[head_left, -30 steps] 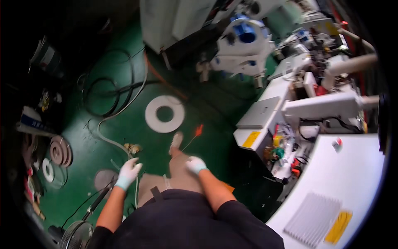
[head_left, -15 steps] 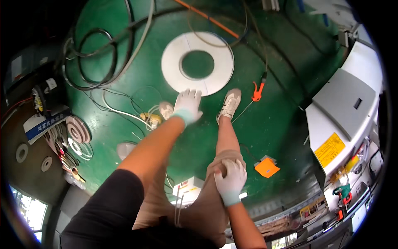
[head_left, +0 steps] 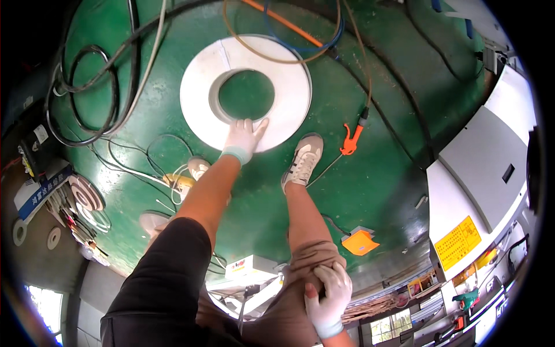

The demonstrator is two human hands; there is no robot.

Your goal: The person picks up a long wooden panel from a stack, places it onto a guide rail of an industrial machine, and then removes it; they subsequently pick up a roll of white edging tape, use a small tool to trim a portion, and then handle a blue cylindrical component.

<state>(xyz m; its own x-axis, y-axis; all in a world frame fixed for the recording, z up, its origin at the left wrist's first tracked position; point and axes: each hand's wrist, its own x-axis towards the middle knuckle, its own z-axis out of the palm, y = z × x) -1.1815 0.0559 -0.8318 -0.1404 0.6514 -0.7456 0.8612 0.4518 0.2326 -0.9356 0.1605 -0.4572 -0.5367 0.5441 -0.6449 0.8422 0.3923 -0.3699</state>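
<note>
Head view, looking down: green painted floor [head_left: 370,173], cables looped at left and top. My left hand [head_left: 244,137], gloved, fingers spread flat, rests on the white ring [head_left: 289,87] lying on the floor. My right hand [head_left: 326,292], fingers loosely apart, grips my knee. White cabinets [head_left: 480,173] stand at right.

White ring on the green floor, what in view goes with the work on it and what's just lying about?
In hand:
- left hand, gloved, fingers on the white ring
- right hand, resting on the thigh

Lying about:
- orange clamp
- black cable coil
- orange pad
- tape rolls
</note>
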